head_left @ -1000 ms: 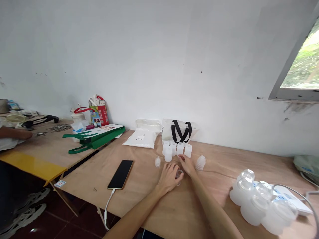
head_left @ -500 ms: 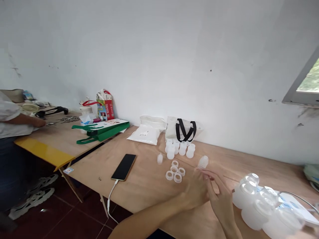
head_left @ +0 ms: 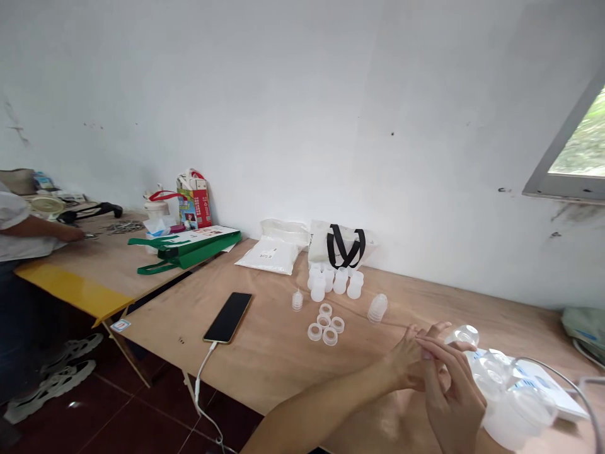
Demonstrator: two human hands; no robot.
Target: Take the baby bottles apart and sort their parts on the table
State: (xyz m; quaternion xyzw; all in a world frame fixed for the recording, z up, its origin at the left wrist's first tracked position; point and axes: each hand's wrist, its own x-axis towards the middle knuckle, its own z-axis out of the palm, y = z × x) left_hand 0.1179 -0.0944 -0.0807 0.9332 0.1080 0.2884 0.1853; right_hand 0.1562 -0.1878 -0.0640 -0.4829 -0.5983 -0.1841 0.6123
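My left hand (head_left: 413,360) reaches over the wooden table toward the right, fingers extended, some hidden behind my right hand. My right hand (head_left: 454,388) lies across it with straight fingers, the thumb apart; nothing shows in either hand. Just beyond my fingers is a frosted bottle with a clear domed top (head_left: 466,336); whether they touch it I cannot tell. More such bottles (head_left: 522,413) stand to the right, partly covered by my right hand. Left of my hands are a clear ribbed domed piece (head_left: 377,309) and several translucent rings (head_left: 330,337).
Behind the rings stand several frosted cups (head_left: 355,285) and a small clear pointed piece (head_left: 297,301). A phone (head_left: 229,317) on a white cable lies left. Against the wall are a white packet (head_left: 269,255) and a black-handled bag (head_left: 321,243). Another person's hand (head_left: 70,234) is far left.
Both my hands have moved right, away from the clear ribbed piece, which now shows fully, and up to the frosted bottles. The view has turned slightly right.
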